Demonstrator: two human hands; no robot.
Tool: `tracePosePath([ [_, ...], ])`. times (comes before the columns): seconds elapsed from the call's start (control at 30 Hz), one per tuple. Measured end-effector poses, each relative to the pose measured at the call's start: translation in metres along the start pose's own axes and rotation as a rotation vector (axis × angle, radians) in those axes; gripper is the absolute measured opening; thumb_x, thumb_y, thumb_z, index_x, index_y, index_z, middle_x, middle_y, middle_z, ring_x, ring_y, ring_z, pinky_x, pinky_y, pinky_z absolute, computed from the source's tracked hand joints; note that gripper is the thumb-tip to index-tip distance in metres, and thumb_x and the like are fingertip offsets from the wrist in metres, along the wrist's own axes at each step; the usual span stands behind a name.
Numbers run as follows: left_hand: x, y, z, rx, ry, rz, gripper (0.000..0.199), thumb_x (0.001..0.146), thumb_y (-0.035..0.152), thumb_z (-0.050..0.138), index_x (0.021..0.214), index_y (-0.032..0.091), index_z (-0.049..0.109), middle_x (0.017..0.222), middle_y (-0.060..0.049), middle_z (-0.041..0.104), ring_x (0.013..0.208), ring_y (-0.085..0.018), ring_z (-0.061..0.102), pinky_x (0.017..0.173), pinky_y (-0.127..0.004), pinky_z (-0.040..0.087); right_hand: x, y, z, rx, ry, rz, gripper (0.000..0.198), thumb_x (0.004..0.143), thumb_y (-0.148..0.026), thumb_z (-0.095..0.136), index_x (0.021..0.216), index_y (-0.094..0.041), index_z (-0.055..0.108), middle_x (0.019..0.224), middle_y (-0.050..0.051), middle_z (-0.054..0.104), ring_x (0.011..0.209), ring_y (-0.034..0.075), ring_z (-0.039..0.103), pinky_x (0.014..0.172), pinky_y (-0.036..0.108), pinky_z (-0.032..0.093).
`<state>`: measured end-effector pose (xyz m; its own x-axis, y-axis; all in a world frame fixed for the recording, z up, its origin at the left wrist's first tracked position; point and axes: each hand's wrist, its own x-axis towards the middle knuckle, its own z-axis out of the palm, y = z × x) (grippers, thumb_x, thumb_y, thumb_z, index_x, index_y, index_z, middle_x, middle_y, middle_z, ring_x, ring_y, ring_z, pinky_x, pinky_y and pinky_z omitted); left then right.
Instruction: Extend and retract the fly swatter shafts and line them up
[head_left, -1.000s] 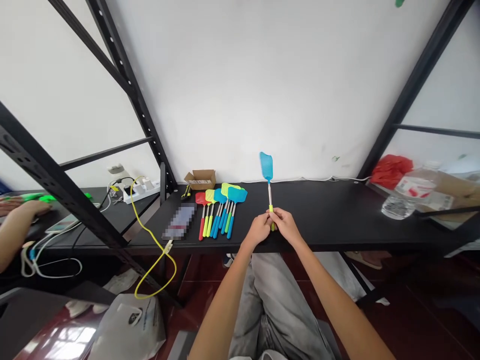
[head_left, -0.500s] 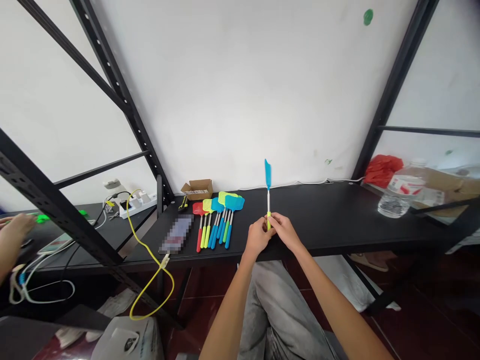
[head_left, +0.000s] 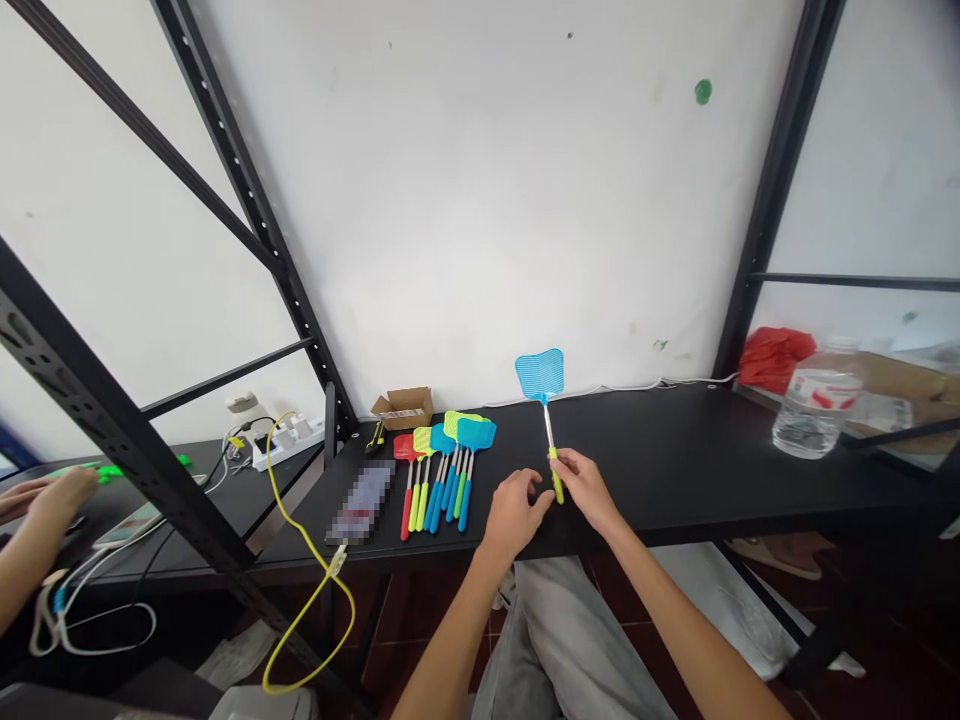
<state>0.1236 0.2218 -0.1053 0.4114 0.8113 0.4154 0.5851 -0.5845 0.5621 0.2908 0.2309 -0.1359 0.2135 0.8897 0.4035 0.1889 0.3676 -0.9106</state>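
A fly swatter (head_left: pixel 540 374) with a blue mesh head, a silver shaft and a yellow-green handle is tilted over the black table, its flat face turned toward me. My right hand (head_left: pixel 589 488) pinches the upper part of its handle between thumb and fingers. My left hand (head_left: pixel 516 515) is just left of the handle, fingers bent and apart from the thumb, holding nothing. To the left of it lies a row of several more fly swatters (head_left: pixel 464 480), with red, yellow, green and blue handles and overlapping heads.
A pixelated phone-like slab (head_left: pixel 362 502) with a yellow cable (head_left: pixel 289 488) lies left of the row. Behind stand a small cardboard box (head_left: pixel 403 409) and a yellow-black tool (head_left: pixel 376 437). A water bottle (head_left: pixel 817 400) stands at right. Another person's hand (head_left: pixel 71 490) is at far left.
The swatter has turned from edge-on to face-on and now leans left. My left hand has let go of the handle and moved slightly away; my right hand still holds it. The view has shifted slightly.
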Motion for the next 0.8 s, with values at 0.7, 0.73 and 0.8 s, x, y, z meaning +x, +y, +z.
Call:
tracePosePath([
  [0.7, -0.056, -0.069, -0.037, 0.718, 0.221, -0.058, 0.054, 0.097, 0.042, 0.036, 0.139, 0.014, 0.054, 0.146, -0.015, 0.049, 0.136, -0.037, 0.042, 0.111, -0.055, 0.029, 0.025, 0.020, -0.124, -1.198, 0.178, 0.209, 0.042, 0.094, -0.023, 0.033, 0.099, -0.014, 0.075, 0.091, 0.016, 0.072, 0.086, 0.027, 0.067, 0.077, 0.033, 0.043],
  [0.73, -0.056, -0.069, -0.037, 0.714, 0.219, -0.057, 0.054, 0.097, 0.042, 0.036, 0.139, 0.014, 0.054, 0.146, -0.015, 0.049, 0.136, -0.037, 0.042, 0.111, -0.056, 0.028, 0.025, 0.021, -0.125, -1.211, 0.168, 0.209, 0.043, 0.095, -0.023, 0.033, 0.099, -0.014, 0.075, 0.091, 0.016, 0.072, 0.087, 0.027, 0.067, 0.078, 0.033, 0.043],
  [0.8, -0.055, -0.069, -0.036, 0.704, 0.223, -0.054, 0.054, 0.097, 0.042, 0.036, 0.139, 0.014, 0.054, 0.146, -0.015, 0.048, 0.135, -0.038, 0.042, 0.111, -0.056, 0.028, 0.024, 0.024, -0.126, -1.241, 0.158, 0.202, 0.044, 0.095, -0.022, 0.032, 0.103, -0.014, 0.074, 0.096, 0.017, 0.071, 0.093, 0.028, 0.065, 0.083, 0.036, 0.043],
])
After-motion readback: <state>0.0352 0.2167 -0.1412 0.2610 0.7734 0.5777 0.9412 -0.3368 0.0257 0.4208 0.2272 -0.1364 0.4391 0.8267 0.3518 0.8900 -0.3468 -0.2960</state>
